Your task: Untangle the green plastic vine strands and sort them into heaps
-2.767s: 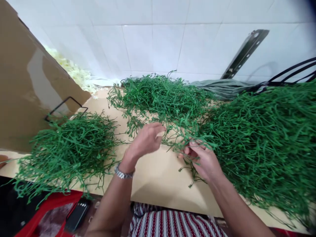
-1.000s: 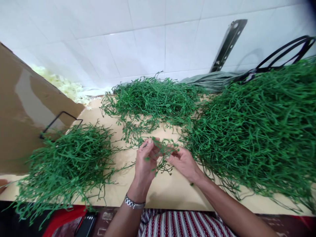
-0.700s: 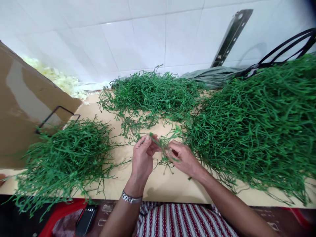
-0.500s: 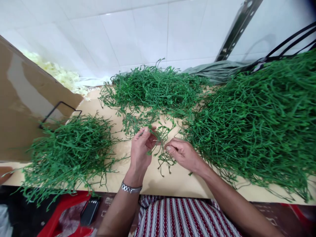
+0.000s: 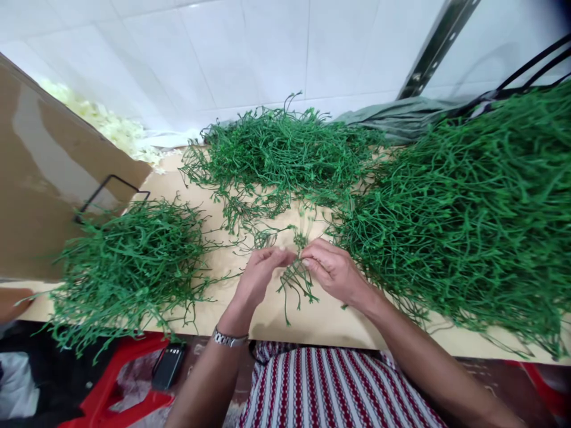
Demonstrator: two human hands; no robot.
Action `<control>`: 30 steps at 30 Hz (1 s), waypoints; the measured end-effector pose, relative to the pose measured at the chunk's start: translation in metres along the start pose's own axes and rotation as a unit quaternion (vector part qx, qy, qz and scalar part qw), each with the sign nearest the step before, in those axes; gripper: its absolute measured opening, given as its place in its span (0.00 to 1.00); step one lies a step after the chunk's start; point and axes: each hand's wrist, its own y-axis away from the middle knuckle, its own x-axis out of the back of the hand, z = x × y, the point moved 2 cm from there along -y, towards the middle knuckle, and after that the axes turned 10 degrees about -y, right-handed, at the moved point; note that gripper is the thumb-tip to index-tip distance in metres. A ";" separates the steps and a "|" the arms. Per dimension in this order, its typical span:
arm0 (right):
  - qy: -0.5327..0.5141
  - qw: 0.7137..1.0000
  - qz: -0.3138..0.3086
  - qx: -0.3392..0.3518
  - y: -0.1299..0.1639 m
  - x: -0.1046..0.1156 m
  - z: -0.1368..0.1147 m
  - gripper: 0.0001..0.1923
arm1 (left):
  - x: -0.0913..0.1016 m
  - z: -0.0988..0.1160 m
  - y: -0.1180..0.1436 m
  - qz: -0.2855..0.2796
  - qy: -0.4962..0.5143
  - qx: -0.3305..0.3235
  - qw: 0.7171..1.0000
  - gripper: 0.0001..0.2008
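Observation:
My left hand (image 5: pixel 261 272) has its thumb and fingers pinched together, wearing a bracelet-like metal watch band at the wrist. Close beside it, my right hand (image 5: pixel 335 272) pinches a small bunch of green plastic stems (image 5: pixel 298 284) with budded tips. The stems spread above and below the fingertips, over the table (image 5: pixel 267 324). Both hands meet at the bunch, and my left fingertips touch it; the exact grip point is partly hidden. Loose green stems (image 5: pixel 256 208) lie just beyond my hands.
Heaps of green stems lie at left (image 5: pixel 134 267), at the back (image 5: pixel 285 151) and, largest, at right (image 5: pixel 473 220). A cardboard sheet (image 5: pixel 57 178) stands at left, with a black wire frame (image 5: pixel 111 178) and pale petals (image 5: pixel 107 119). Another person's hand (image 5: pixel 15 303) shows at the left edge.
My left hand has turned and lowered, its raised fingers now closing at the bunch beside my right hand. My right hand stays nearly in place. The view has shifted slightly.

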 end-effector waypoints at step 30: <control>-0.063 0.992 -0.044 -0.101 0.007 0.005 0.001 0.08 | -0.019 -0.019 0.022 0.017 -0.037 -0.067 0.997 0.03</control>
